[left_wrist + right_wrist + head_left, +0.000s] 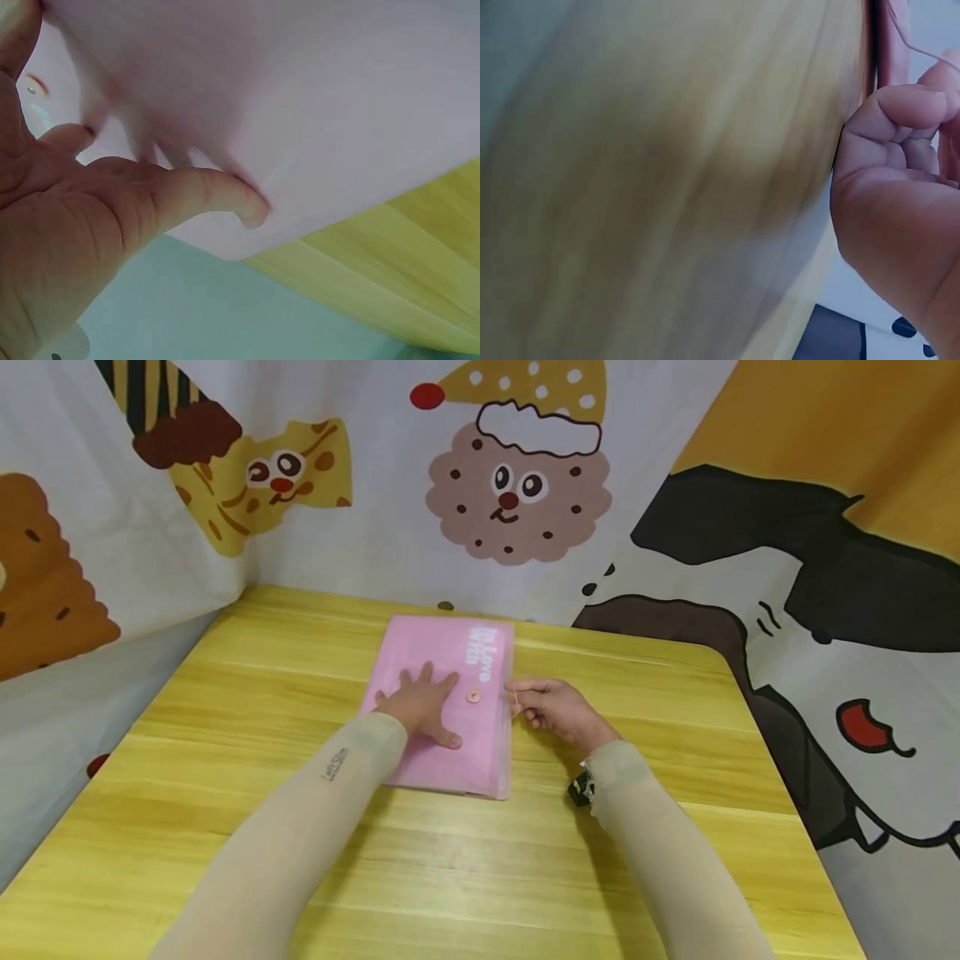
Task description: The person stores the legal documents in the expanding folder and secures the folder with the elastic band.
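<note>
A pink document folder [442, 768] with white lettering lies flat on the wooden table. My left hand [423, 703] rests on it with fingers spread, left of the round button [473, 696]. In the left wrist view, the fingers of this left hand [142, 195] touch the pink surface. At the folder's right edge, my right hand [558, 708] pinches a thin string between thumb and fingers. The right wrist view shows the string [922, 51] running from the pink edge to my right hand [900, 172]. Its far end is hidden by the fingers.
The yellow wood-grain table [450, 877] extends around the folder on all sides. Behind it hangs a white curtain [375, 543] printed with cartoon food faces. A small black device [580, 789] sits at my right wrist.
</note>
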`<action>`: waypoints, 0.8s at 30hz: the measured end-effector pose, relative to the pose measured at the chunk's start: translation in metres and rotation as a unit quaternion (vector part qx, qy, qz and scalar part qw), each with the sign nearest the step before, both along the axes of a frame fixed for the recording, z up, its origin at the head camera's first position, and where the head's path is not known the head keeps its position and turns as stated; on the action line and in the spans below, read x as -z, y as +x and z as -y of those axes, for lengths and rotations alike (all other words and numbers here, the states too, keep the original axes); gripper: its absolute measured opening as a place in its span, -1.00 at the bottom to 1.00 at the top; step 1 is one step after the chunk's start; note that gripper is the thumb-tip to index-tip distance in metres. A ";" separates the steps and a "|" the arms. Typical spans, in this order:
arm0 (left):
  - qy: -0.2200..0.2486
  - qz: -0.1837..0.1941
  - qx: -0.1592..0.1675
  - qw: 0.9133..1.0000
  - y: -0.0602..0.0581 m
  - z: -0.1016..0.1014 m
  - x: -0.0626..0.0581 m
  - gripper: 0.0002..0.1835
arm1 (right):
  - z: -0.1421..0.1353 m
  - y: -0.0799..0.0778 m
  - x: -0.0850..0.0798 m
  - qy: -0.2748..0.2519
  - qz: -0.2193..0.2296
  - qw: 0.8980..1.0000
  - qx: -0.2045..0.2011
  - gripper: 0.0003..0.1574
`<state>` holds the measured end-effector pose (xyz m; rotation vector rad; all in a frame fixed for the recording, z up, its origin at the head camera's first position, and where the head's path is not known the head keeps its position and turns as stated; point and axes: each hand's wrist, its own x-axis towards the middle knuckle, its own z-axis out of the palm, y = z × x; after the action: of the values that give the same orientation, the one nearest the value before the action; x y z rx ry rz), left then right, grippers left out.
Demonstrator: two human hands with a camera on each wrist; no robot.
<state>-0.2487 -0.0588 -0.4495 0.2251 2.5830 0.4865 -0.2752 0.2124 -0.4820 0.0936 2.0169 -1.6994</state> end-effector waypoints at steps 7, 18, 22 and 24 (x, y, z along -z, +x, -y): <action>-0.008 0.018 -0.003 1.000 -0.003 -0.001 -0.001 0.34 | 0.007 0.000 0.002 0.070 -0.050 0.996 -0.005 -0.53; -0.005 0.016 -0.004 1.000 0.001 -0.004 -0.004 0.22 | 0.015 0.001 -0.004 0.139 -0.127 0.982 -0.031 -0.60; -0.015 0.012 -0.004 1.000 -0.001 -0.005 -0.003 0.23 | 0.017 0.001 -0.004 0.144 -0.177 0.973 -0.029 -0.61; -0.019 0.011 -0.003 1.000 -0.001 -0.006 -0.002 0.23 | 0.018 0.001 -0.005 0.142 -0.205 0.968 -0.026 -0.59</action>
<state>-0.2500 -0.0531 -0.4472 0.1985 2.5703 0.4402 -0.2738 0.1941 -0.4770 -0.2342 2.5324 -1.4760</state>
